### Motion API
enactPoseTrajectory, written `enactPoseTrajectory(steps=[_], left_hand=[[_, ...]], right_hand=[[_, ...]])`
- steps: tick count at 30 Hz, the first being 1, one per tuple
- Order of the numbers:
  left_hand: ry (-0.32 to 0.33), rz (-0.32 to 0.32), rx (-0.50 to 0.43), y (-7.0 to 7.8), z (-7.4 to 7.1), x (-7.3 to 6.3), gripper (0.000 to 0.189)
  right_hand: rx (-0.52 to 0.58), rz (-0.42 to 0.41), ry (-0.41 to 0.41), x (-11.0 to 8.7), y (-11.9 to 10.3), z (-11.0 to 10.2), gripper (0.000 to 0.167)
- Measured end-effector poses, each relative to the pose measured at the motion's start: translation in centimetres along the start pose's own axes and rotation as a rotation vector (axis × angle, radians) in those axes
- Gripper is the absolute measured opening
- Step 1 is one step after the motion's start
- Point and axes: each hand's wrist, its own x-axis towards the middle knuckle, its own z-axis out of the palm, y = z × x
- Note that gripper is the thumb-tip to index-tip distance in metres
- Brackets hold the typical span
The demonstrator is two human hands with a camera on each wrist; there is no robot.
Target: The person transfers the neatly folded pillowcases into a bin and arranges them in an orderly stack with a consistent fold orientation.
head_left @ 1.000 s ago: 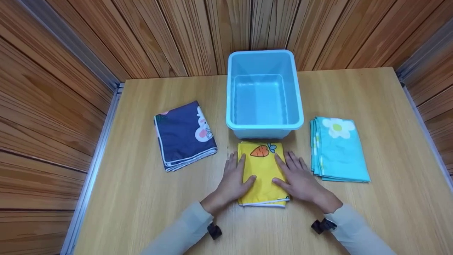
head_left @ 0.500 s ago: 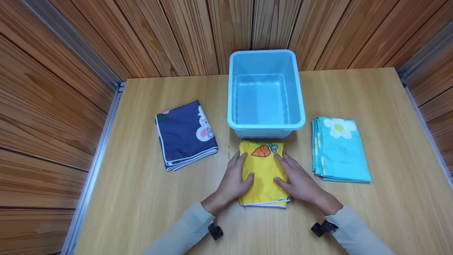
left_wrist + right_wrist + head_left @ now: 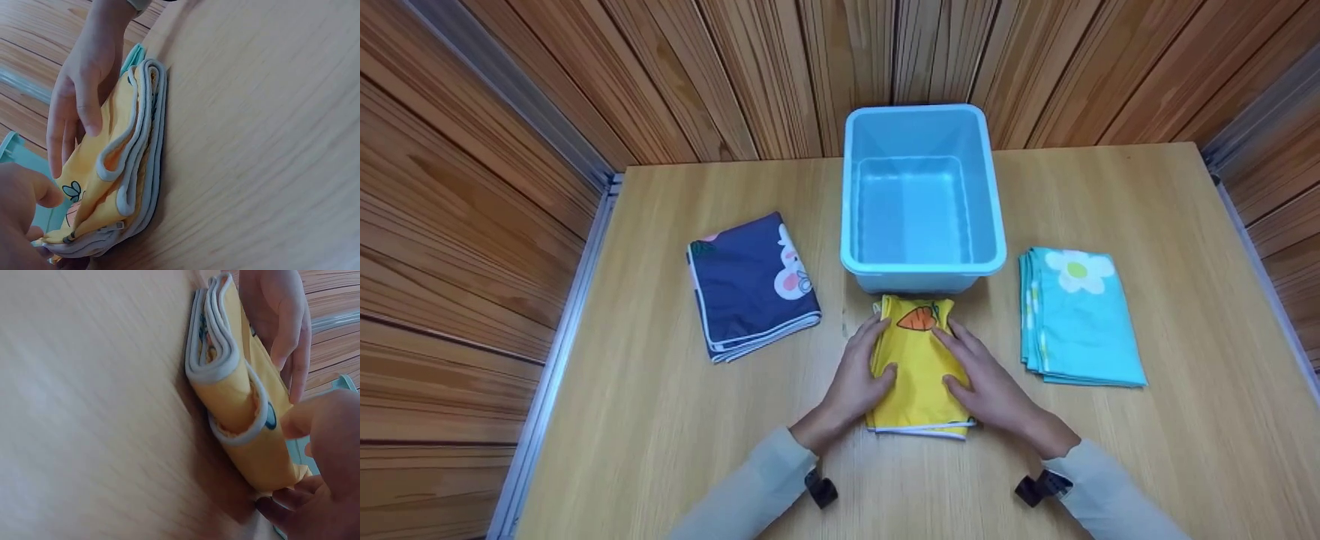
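A folded yellow cloth (image 3: 921, 386) with a carrot print and pale edging lies on the table between my hands. My left hand (image 3: 851, 379) grips its left side and my right hand (image 3: 996, 386) its right side, thumbs on top. In the left wrist view, the left fingers reach beneath the edge of the yellow cloth (image 3: 104, 152). The right wrist view has my right hand (image 3: 332, 467) with fingertips tucked under the cloth's side. Its far end is bunched up slightly. Layered folds show along the near edge. Some fingertips are hidden.
Just beyond the cloth stands a light blue plastic bin (image 3: 922, 281) with nothing inside. A folded navy cloth (image 3: 746, 285) with a rabbit print lies left, and a folded turquoise cloth (image 3: 1084, 330) with a flower lies right. Wood-patterned walls (image 3: 780, 75) enclose the table.
The hands have gone from lying flat along the cloth's sides to gripping it, fingers drawn inward. The cloth's far end has narrowed and buckled upward. Bin and other cloths are unmoved.
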Motion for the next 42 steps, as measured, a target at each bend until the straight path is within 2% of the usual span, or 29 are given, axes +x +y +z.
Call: enactPoseTrajectory(steps=[9,12,15,19,26,31,35,38,42], left_hand=[[0.042,-0.102,-0.184,-0.4,-0.1,0.3,0.059],[0.048,-0.102,-0.259,-0.5,0.0,0.4,0.058],[0.056,-0.061,-0.305,-0.7,0.2,0.6,0.057],[0.071,-0.005,-0.308,-1.1,0.4,0.5,0.056],[0.048,0.012,-0.303,-1.4,0.9,0.1,0.063],[0.038,0.038,-0.216,-1.5,1.4,-0.2,0.075],[0.031,0.033,-0.169,-1.4,1.8,-0.3,0.081],[0.039,0.011,-0.198,-1.3,2.1,-0.1,0.082],[0.066,-0.043,-0.310,-1.2,2.2,0.2,0.077]], right_hand=[[0.040,-0.016,0.006,-0.2,0.0,0.3,0.071],[0.065,-0.023,0.017,-0.2,0.1,0.6,0.070],[0.104,-0.044,0.034,-0.2,0.3,0.9,0.068],[0.110,-0.078,0.044,-0.3,0.5,1.7,0.069],[0.086,-0.090,0.047,-0.4,0.5,2.8,0.072],[0.100,-0.056,0.085,-0.4,0.2,3.5,0.074],[0.129,-0.013,0.112,-0.3,-0.1,3.9,0.078],[0.155,0.021,0.143,-0.2,-0.1,4.0,0.078],[0.216,0.053,0.170,-0.2,0.0,4.0,0.073]])
